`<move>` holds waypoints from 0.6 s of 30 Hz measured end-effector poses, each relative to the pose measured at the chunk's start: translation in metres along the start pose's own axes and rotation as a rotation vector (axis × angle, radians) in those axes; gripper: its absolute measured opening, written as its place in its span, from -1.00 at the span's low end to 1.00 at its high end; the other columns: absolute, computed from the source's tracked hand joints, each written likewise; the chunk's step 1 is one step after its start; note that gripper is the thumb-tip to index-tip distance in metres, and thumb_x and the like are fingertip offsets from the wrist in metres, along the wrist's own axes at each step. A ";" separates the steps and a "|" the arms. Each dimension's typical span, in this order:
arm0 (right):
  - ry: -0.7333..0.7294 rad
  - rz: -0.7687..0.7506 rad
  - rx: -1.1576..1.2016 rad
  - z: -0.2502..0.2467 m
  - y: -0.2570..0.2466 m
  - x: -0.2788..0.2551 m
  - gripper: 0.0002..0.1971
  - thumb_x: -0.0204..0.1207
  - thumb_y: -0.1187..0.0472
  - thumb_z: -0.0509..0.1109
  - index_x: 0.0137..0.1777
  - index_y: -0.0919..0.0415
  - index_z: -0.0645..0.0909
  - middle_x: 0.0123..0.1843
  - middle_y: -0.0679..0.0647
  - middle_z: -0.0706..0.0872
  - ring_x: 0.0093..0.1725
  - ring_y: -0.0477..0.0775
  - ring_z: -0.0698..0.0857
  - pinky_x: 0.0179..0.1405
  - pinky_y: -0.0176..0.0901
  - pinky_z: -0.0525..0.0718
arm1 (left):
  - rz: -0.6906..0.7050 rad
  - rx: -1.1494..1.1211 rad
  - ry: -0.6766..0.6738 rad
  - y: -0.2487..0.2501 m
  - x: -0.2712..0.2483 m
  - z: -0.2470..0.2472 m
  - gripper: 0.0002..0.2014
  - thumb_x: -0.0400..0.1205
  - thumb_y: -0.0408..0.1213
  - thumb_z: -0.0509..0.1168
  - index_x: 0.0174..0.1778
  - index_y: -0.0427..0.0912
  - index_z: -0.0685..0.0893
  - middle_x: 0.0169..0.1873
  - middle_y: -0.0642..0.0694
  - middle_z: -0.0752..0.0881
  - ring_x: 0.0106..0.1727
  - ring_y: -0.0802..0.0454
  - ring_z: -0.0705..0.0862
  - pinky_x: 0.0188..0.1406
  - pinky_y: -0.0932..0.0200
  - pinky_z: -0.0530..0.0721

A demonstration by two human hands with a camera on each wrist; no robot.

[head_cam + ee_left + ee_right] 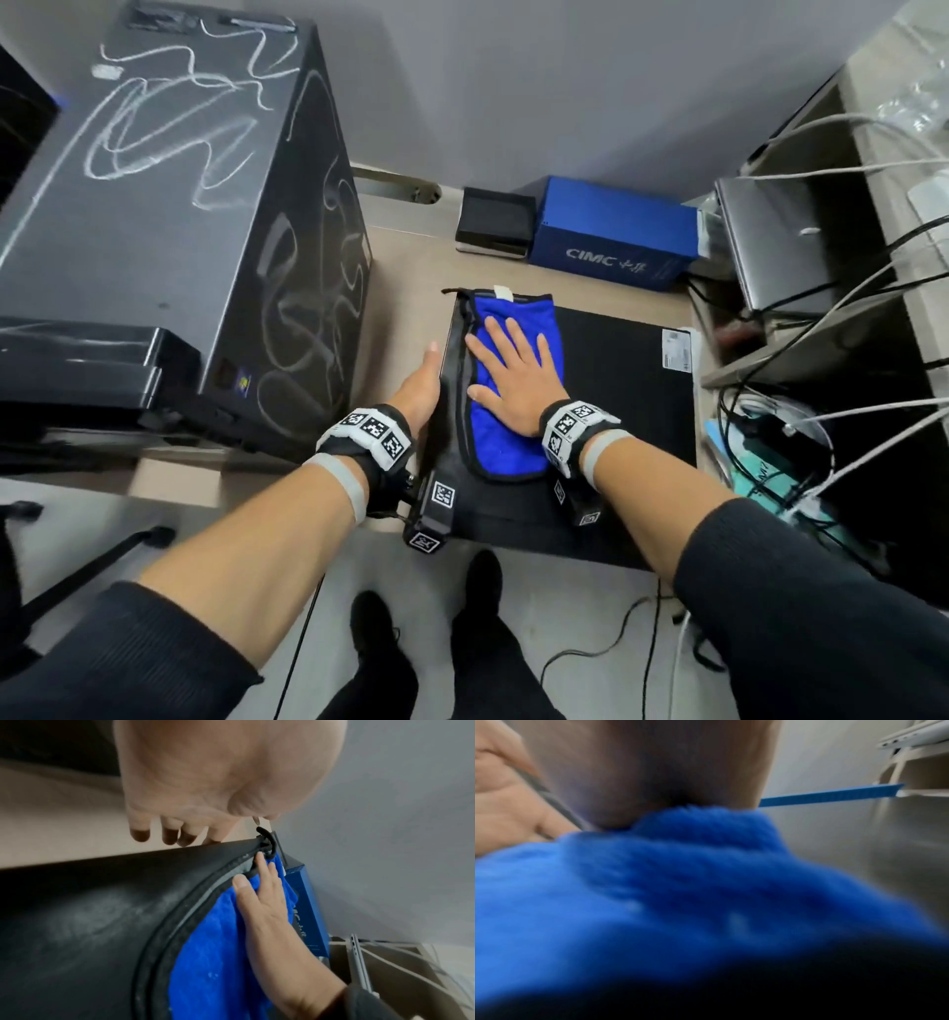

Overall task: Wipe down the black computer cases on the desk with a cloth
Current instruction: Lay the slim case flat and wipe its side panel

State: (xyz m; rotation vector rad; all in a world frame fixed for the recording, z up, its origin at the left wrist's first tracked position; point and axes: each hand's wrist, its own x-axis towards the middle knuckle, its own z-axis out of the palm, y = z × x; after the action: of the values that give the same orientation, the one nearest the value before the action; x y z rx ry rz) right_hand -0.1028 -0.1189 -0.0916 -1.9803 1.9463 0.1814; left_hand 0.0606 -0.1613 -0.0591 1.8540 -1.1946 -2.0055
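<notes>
A flat black computer case [621, 406] lies on the desk. A blue cloth [513, 452] with dark trim is spread on its left part. My right hand [508, 370] presses flat on the cloth with fingers straight and spread; the left wrist view shows the same right hand [262, 902] on the cloth [218, 943]. My left hand [418, 383] rests against the case's left edge, thumb straight along the top, fingers [169, 835] down its side. A tall black tower case [179, 205] with white scribbles stands at the left. The right wrist view is filled by blurred cloth [654, 902].
Behind the flat case are a blue box [611, 236] and a small black box [495, 221]. A grey laptop [780, 246] and several cables [832, 406] crowd the shelf at the right. A black device [77, 360] sits before the tower. The desk's front edge is near my legs.
</notes>
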 end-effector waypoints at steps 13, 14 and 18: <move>0.066 -0.289 0.112 0.034 0.002 -0.121 -0.38 0.54 0.18 0.29 0.63 -0.08 0.38 0.76 0.01 0.21 0.71 0.18 0.23 0.64 0.27 0.25 | 0.220 0.425 0.261 0.001 0.001 0.015 -0.24 0.34 0.11 0.48 0.43 -0.17 0.55 0.38 -0.24 0.64 0.43 -0.26 0.58 0.44 -0.05 0.55; 0.088 -0.254 0.152 0.031 0.014 -0.128 -0.39 0.49 0.24 0.29 0.58 -0.05 0.46 0.73 0.02 0.29 0.68 0.19 0.30 0.60 0.27 0.33 | 0.262 0.462 0.267 -0.002 0.001 0.018 -0.29 0.26 0.17 0.44 0.30 -0.12 0.63 0.28 -0.22 0.71 0.35 -0.28 0.64 0.38 -0.10 0.61; 0.339 -0.024 0.296 0.020 0.037 -0.152 -0.49 0.36 0.18 0.24 0.32 0.05 0.71 0.46 0.10 0.60 0.43 0.20 0.54 0.40 0.18 0.55 | 0.350 0.582 0.307 -0.012 -0.008 0.029 -0.52 0.48 -0.06 0.44 0.34 -0.01 0.61 0.35 -0.19 0.56 0.44 -0.21 0.51 0.46 -0.10 0.53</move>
State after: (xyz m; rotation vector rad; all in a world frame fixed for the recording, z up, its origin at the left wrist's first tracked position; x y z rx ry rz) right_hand -0.1431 0.0313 -0.0655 -1.9278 2.0031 -0.4519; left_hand 0.0411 -0.1361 -0.0628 1.8991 -1.9719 -1.2147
